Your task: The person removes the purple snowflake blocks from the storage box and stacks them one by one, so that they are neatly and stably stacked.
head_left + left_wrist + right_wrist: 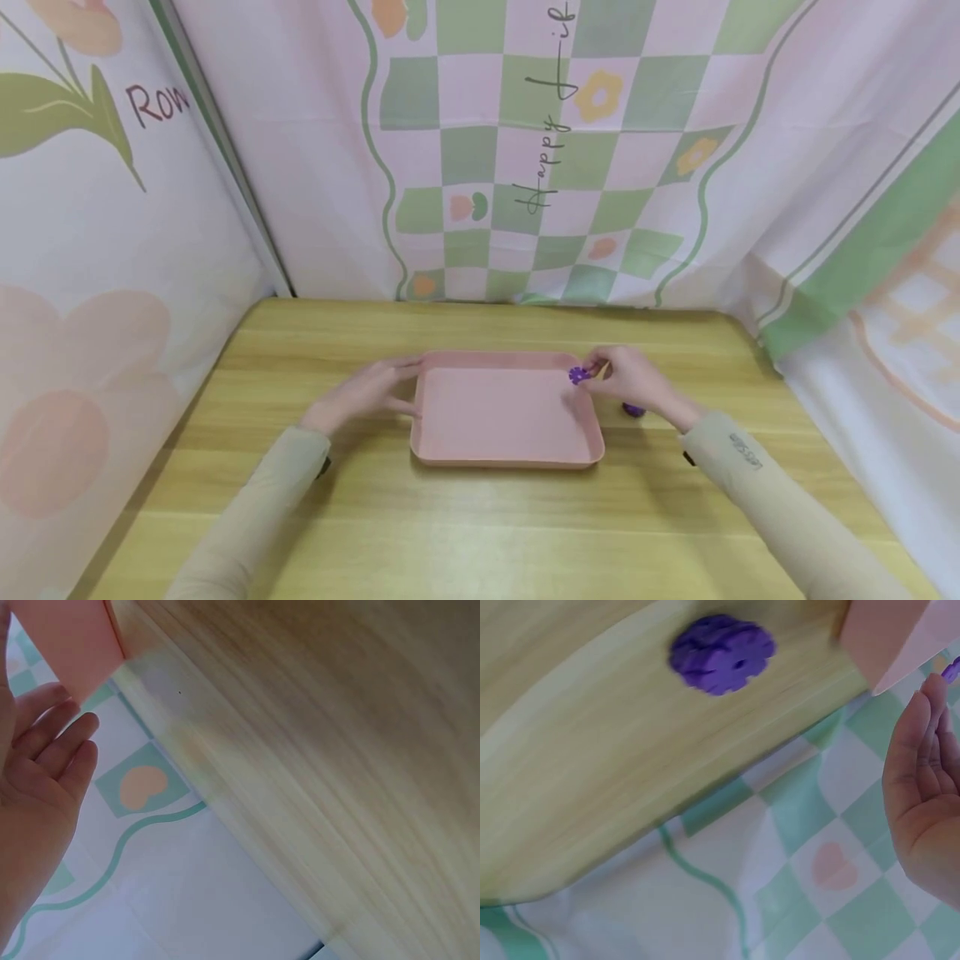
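A pink rectangular tray (pixel 506 421) lies on the wooden table. My right hand (pixel 633 385) pinches a small purple notched disc (pixel 577 376) between thumb and fingertips, over the tray's far right corner. Only an edge of that disc (pixel 952 671) shows in the right wrist view. On the table just under the right hand sits a short stack of purple notched discs (pixel 721 656), partly covered by the hand in the head view. My left hand (pixel 363 393) rests at the tray's left side, fingers extended along the rim and thumb apart from them.
The wooden table (pixel 480 533) runs back to a patterned curtain (pixel 517 150) with green checks. More printed cloth (pixel 112 275) hangs along the left, and another cloth panel (pixel 870 275) borders the right side.
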`<state>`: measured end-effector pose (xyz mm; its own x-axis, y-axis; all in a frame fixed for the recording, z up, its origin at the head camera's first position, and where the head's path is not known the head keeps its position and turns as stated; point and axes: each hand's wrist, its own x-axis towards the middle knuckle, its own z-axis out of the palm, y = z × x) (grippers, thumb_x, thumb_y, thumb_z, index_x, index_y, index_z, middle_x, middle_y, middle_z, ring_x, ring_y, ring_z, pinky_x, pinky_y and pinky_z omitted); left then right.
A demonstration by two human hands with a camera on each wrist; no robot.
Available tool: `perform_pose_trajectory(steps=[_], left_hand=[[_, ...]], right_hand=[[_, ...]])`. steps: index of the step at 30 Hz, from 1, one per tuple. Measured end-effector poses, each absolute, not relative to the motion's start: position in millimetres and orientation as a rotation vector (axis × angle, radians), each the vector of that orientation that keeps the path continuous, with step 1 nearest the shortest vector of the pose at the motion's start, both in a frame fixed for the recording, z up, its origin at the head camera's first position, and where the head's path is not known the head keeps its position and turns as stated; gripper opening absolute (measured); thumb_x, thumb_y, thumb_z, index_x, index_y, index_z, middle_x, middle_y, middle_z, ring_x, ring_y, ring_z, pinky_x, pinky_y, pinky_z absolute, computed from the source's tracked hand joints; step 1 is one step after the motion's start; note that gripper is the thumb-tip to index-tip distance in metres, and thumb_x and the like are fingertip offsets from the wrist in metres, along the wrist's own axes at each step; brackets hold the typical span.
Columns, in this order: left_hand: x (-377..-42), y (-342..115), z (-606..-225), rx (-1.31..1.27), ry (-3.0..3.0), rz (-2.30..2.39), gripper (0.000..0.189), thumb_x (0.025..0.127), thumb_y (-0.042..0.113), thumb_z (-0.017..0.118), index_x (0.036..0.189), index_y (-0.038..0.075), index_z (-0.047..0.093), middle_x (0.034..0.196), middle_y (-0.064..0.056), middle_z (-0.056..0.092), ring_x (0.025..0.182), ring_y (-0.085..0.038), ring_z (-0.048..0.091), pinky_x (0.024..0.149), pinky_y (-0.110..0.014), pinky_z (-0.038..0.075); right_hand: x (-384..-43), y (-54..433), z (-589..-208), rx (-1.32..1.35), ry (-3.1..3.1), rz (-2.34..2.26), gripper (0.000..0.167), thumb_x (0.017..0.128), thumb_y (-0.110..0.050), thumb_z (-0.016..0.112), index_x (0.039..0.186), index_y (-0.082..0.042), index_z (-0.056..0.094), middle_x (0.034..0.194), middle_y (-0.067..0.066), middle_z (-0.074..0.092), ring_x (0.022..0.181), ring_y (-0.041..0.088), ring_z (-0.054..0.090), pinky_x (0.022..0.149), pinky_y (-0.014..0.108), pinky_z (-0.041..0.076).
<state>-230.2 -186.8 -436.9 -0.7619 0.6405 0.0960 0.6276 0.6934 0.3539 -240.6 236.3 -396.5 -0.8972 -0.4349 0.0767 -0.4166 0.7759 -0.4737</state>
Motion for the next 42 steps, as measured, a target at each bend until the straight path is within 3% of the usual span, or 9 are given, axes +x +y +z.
perform_pose_trajectory(steps=[16, 26, 42], left_hand=[[-230.5, -187.2, -438.3, 1.082, 2.863, 0.580, 0.085, 0.078, 0.044, 0.079, 0.144, 0.002, 0.048, 0.154, -0.019, 0.043, 0.138, -0.038, 0.048, 0.115, -0.050, 0.043], [-229.9, -186.7, -438.3, 1.082, 2.858, 0.590, 0.084, 0.078, 0.042, 0.080, 0.144, 0.001, 0.048, 0.154, -0.019, 0.043, 0.139, -0.038, 0.047, 0.115, -0.049, 0.043], [-230.1, -188.0, -438.1, 1.072, 2.847, 0.592, 0.085, 0.079, 0.044, 0.079, 0.144, 0.001, 0.047, 0.154, -0.019, 0.043, 0.139, -0.037, 0.047, 0.116, -0.048, 0.042]], right_hand=[[-231.2, 284.1, -410.7, -0.571, 2.963, -0.764, 0.024, 0.078, -0.013, 0.080, 0.091, 0.004, 0.069, 0.083, 0.012, 0.073, 0.068, 0.013, 0.065, 0.061, 0.018, 0.055], [-222.9, 302.9, -418.3, -0.504, 3.006, -0.684, 0.027, 0.079, -0.022, 0.082, 0.091, -0.001, 0.070, 0.084, 0.009, 0.074, 0.069, 0.012, 0.065, 0.062, 0.020, 0.054], [-220.2, 316.9, -427.5, -0.500, 3.014, -0.646, 0.023, 0.079, -0.019, 0.081, 0.088, -0.002, 0.071, 0.080, 0.005, 0.073, 0.070, 0.012, 0.066, 0.063, 0.023, 0.057]])
